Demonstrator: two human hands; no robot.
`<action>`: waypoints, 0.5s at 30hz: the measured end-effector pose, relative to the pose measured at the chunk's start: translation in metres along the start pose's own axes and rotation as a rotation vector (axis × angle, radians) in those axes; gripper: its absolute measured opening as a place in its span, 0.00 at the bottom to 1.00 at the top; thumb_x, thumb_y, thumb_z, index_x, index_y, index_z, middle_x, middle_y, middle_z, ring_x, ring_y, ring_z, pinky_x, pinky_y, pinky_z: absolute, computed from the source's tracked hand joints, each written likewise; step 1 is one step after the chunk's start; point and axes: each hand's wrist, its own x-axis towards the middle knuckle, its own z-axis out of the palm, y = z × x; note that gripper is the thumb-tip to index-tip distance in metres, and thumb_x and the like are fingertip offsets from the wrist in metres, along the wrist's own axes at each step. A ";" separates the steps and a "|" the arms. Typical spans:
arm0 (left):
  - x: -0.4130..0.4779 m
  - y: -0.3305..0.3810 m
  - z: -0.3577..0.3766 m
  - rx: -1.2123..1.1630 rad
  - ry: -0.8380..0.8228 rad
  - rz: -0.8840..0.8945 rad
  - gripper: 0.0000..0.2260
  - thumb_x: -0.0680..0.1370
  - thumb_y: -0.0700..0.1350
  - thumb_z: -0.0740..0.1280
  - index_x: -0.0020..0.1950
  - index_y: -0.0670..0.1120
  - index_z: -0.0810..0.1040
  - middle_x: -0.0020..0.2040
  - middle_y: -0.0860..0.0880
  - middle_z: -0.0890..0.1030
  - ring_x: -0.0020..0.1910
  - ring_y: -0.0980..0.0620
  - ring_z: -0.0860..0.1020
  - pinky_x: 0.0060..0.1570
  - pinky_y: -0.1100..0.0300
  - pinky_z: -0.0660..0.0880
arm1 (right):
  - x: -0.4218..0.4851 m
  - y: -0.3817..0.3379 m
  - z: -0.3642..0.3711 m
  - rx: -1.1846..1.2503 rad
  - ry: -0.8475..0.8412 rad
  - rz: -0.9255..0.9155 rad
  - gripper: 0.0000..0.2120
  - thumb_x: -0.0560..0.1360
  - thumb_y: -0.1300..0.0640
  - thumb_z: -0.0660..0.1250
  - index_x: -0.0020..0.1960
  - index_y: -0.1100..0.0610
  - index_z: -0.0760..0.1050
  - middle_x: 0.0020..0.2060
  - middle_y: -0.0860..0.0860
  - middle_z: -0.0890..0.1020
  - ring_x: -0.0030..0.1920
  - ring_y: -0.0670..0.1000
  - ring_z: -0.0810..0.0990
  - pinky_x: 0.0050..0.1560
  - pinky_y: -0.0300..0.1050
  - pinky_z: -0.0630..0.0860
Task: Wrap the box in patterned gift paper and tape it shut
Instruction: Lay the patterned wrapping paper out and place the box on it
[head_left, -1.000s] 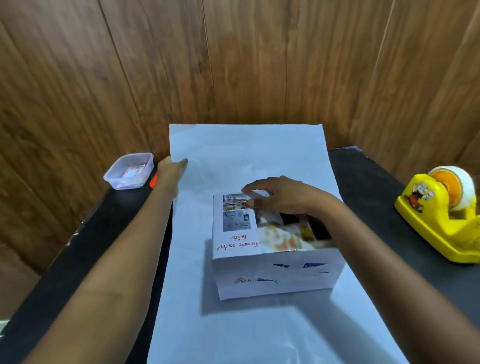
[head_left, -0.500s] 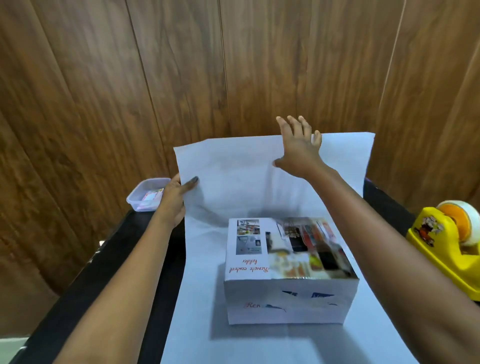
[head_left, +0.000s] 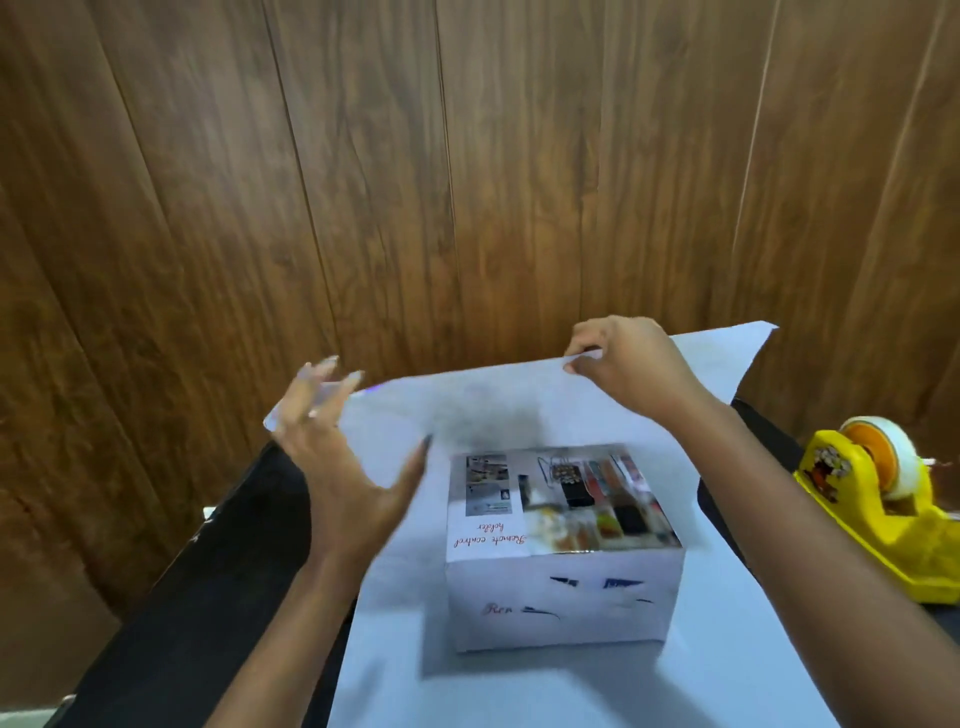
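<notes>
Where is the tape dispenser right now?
The yellow tape dispenser sits on the black table at the right edge, beside the right forearm, right of the box.

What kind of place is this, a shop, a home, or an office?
Probably a home or small work corner, though I cannot be sure. A black table stands against a wood-panelled wall, with a yellow tape dispenser and a printed box on white paper.

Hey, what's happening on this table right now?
A person is starting to gift-wrap a box that sits on a white sheet of paper. The right hand pinches the sheet's far edge and lifts it toward the box; the left hand is open and blurred beside the paper. A yellow tape dispenser waits untouched at the right.
</notes>
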 end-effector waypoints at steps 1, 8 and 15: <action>-0.002 0.019 -0.006 0.050 -0.080 0.138 0.29 0.70 0.55 0.69 0.64 0.41 0.67 0.67 0.42 0.65 0.71 0.51 0.59 0.70 0.53 0.55 | -0.010 -0.002 -0.001 0.020 -0.001 -0.008 0.07 0.76 0.57 0.66 0.45 0.56 0.82 0.45 0.48 0.84 0.48 0.50 0.79 0.50 0.41 0.67; -0.032 0.065 0.002 0.429 -0.578 0.556 0.42 0.63 0.68 0.69 0.69 0.44 0.64 0.70 0.42 0.67 0.72 0.42 0.59 0.70 0.44 0.54 | -0.082 -0.019 -0.006 -0.216 -0.078 -0.063 0.11 0.77 0.56 0.58 0.50 0.51 0.79 0.43 0.49 0.82 0.48 0.52 0.78 0.45 0.40 0.60; -0.036 0.062 0.013 0.515 -0.700 0.509 0.37 0.56 0.60 0.78 0.59 0.44 0.76 0.49 0.47 0.82 0.55 0.46 0.80 0.64 0.44 0.65 | -0.134 -0.013 0.029 -0.251 -0.166 -0.012 0.09 0.76 0.56 0.58 0.48 0.52 0.76 0.44 0.48 0.82 0.48 0.52 0.77 0.37 0.44 0.66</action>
